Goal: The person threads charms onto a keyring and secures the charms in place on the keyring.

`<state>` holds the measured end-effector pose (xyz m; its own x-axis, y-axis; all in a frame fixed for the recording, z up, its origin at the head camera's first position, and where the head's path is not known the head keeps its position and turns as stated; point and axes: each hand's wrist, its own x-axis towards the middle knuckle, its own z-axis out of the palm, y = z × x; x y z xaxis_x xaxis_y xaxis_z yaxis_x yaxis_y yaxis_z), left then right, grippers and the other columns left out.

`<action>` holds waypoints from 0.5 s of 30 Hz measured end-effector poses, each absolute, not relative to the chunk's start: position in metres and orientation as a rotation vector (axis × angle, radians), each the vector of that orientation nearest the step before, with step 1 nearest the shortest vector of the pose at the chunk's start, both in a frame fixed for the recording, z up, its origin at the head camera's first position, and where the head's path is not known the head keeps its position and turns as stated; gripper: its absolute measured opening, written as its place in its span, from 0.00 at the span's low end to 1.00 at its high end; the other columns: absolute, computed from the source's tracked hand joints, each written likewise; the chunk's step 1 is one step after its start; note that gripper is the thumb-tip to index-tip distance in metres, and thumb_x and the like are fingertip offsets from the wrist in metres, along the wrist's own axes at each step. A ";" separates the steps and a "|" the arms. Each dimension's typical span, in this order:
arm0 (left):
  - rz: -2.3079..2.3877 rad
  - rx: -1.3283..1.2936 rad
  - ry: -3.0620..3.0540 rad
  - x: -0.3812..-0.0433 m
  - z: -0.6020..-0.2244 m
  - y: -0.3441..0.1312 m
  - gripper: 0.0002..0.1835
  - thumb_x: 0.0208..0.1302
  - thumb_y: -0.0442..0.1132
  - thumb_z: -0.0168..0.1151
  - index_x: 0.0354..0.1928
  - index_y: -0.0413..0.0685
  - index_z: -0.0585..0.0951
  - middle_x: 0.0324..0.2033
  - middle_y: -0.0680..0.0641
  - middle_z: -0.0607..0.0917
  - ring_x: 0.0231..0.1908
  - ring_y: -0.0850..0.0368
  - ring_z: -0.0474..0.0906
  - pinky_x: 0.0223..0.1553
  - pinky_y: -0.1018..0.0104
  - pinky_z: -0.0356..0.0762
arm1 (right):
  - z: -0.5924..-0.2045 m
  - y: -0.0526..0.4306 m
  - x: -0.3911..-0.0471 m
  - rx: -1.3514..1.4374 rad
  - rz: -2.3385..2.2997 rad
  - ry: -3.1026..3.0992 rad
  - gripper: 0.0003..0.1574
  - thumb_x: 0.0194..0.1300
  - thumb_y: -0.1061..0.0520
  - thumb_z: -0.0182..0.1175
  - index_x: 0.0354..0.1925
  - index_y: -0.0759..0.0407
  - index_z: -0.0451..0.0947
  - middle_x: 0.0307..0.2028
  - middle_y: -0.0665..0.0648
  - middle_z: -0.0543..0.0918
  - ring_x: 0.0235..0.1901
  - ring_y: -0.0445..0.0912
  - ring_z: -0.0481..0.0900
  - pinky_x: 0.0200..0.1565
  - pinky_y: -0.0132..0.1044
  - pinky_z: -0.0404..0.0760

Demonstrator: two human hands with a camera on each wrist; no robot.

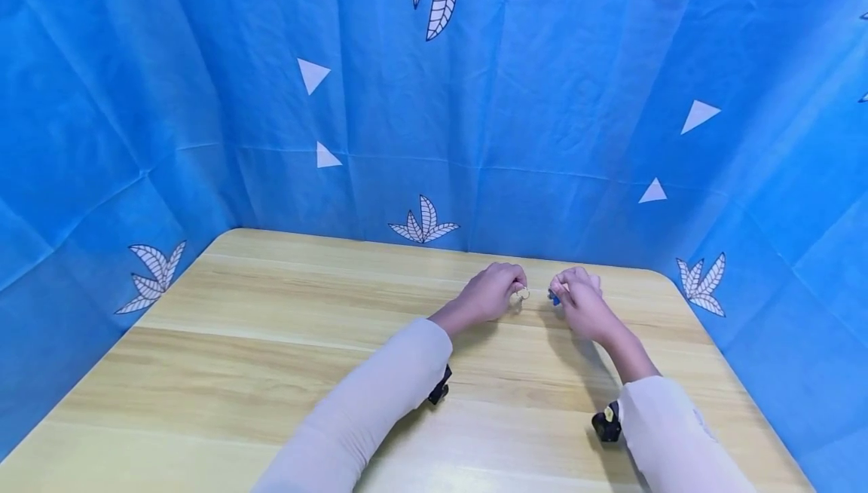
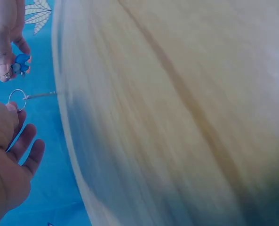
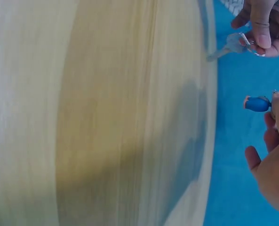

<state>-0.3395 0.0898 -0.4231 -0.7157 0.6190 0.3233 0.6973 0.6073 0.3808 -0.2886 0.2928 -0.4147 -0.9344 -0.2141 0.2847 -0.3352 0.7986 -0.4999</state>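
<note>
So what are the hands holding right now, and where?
The left hand pinches a metal key ring at its rim; the right hand pinches a small blue charm at one end.

1 key ring (image 2: 17, 96), 1 blue charm (image 2: 20, 62), prob. 1 key (image 3: 224, 49)

Your bench (image 1: 285, 342) is pale wood-grain laminate, smooth with a soft sheen. The backdrop (image 1: 576, 101) around it is thin blue cloth, matt and creased, printed with white leaves. The ring (image 2: 17, 98) looks like thin bright metal, shiny. The charm (image 3: 258, 103) looks like glossy blue plastic. Your sleeves (image 1: 380, 395) are a fine, matt, cream knit.
</note>
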 end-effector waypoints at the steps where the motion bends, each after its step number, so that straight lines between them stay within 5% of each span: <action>1: -0.746 -1.106 -2.656 -0.339 -0.422 0.087 0.06 0.71 0.42 0.52 0.39 0.54 0.78 0.34 0.59 0.78 0.44 0.60 0.73 0.48 0.69 0.71 | -0.414 0.290 -0.288 0.444 0.837 -2.751 0.13 0.74 0.57 0.45 0.36 0.61 0.73 0.46 0.64 0.71 0.43 0.58 0.57 0.45 0.50 0.56; 15: -0.996 -1.139 -2.463 -0.316 -0.409 0.048 0.07 0.72 0.39 0.50 0.44 0.51 0.77 0.36 0.57 0.78 0.44 0.62 0.72 0.49 0.71 0.70 | -0.397 0.241 -0.275 0.745 0.917 -2.430 0.07 0.70 0.65 0.47 0.33 0.61 0.67 0.40 0.61 0.68 0.45 0.55 0.59 0.42 0.46 0.52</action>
<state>-0.3162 0.0478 -0.4087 -0.6630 0.5757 0.4786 0.7465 0.4607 0.4800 -0.2755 0.2413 -0.3969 -0.7600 -0.3279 0.5612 -0.6169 0.6358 -0.4639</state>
